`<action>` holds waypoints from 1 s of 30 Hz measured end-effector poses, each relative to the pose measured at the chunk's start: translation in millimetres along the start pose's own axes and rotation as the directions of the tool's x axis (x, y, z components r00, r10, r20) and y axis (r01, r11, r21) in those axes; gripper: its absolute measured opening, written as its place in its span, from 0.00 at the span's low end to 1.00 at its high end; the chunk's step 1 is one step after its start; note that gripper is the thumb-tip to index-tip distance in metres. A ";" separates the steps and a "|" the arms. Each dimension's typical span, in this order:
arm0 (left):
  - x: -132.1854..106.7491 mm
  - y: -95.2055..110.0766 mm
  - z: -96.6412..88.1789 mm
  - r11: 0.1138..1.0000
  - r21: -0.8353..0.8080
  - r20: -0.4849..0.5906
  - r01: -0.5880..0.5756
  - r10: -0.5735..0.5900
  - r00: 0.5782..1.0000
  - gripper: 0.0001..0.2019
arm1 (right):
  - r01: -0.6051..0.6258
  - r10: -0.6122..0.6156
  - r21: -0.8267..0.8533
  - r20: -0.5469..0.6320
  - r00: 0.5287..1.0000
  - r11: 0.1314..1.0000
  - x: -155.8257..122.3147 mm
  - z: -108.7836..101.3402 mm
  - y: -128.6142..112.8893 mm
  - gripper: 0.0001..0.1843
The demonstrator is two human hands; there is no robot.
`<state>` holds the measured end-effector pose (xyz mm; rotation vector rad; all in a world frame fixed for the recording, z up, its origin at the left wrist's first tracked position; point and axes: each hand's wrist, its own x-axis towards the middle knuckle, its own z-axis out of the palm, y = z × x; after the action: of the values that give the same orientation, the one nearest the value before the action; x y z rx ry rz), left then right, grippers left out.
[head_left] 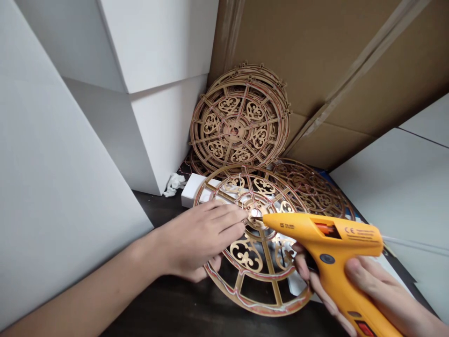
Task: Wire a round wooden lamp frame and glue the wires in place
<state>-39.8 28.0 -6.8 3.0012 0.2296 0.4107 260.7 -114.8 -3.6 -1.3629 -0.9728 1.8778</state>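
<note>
A round laser-cut wooden fretwork disc (261,262) with red wire along its rim lies tilted on the dark table. My left hand (199,236) grips its left side, fingers stretched over the top toward the hub and thumb under the rim. My right hand (372,290) is wrapped round the handle of a yellow hot glue gun (329,238). The gun's nozzle touches the disc's hub, right at my left fingertips.
More fretwork discs lean in a stack (242,121) against brown cardboard (315,61) and lie flat behind (312,187). White foam blocks (154,84) stand at left, a white panel (403,187) at right. A small white block (191,189) and crumpled tissue (174,183) sit nearby.
</note>
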 end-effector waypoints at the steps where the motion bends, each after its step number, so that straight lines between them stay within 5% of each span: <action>1: 0.2 0.0 -0.1 1.000 0.000 0.002 -0.001 0.001 1.000 0.31 | -0.004 0.005 0.007 -0.030 1.000 1.000 -0.4 1.1 -0.2 0.33; 6: 0.6 0.3 -0.9 1.000 -0.018 0.003 -0.004 0.004 1.000 0.31 | 0.078 -0.080 0.068 0.020 0.997 0.995 0.7 3.6 0.8 0.29; 10: 0.0 0.1 -1.4 1.000 -0.027 0.003 -0.004 0.004 1.000 0.30 | 0.022 -0.021 0.053 -0.019 1.000 0.998 0.6 4.5 -1.5 0.33; 21: -0.3 0.1 0.0 1.000 0.006 -0.007 -0.010 0.010 1.000 0.29 | 0.043 -0.046 0.025 0.121 0.992 0.999 7.2 -8.2 -2.4 0.38; 25: -0.3 0.1 -0.3 1.000 0.010 -0.021 -0.014 0.014 1.000 0.30 | 0.068 -0.078 0.061 0.180 0.981 0.996 6.9 -13.0 1.5 0.32; 30: -0.5 0.1 -0.3 1.000 0.010 -0.026 -0.019 0.019 0.999 0.31 | 0.116 -0.131 0.128 0.118 0.984 0.985 4.5 -12.9 7.1 0.33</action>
<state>-40.3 27.8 -6.7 3.0109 0.2060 0.4518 271.4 -112.3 -14.4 -1.0991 -0.9656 1.9142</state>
